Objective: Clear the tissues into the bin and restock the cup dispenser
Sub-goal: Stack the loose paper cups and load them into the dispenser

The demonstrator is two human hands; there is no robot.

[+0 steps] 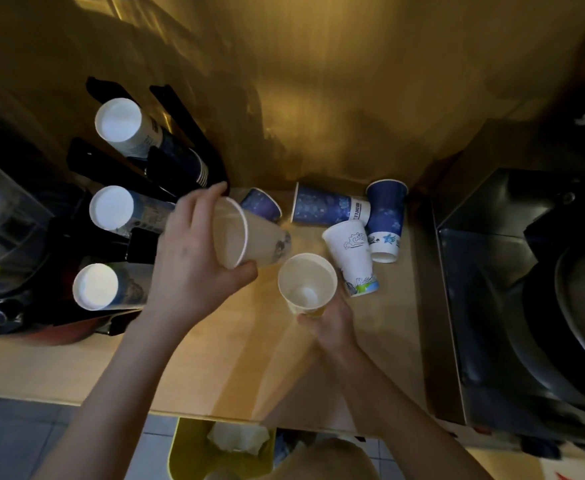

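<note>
My left hand (pixel 194 258) grips a white paper cup (pixel 249 237) tipped on its side, mouth toward me, just right of the black cup dispenser (pixel 166 168). My right hand (pixel 329 323) holds a second white cup (pixel 306 282) upright from below. The dispenser on the left holds three stacks of cups lying sideways, bottoms toward me (pixel 119 124), (pixel 111 207), (pixel 95 285). Loose cups lie on the wooden counter (pixel 232 368): a small blue one (pixel 261 204), a long blue one (pixel 329 206), an upside-down blue one (pixel 386 220) and a white printed one (pixel 353 254). Crumpled tissues (pixel 239 438) sit in the yellow bin (pixel 180 455) below.
A steel appliance with a dark round pan (pixel 526 289) fills the right side. Dark machines and clear containers (pixel 3 220) crowd the far left. A glossy golden wall (pixel 319 98) backs the counter. Tiled floor (pixel 24 441) shows below the counter's front edge.
</note>
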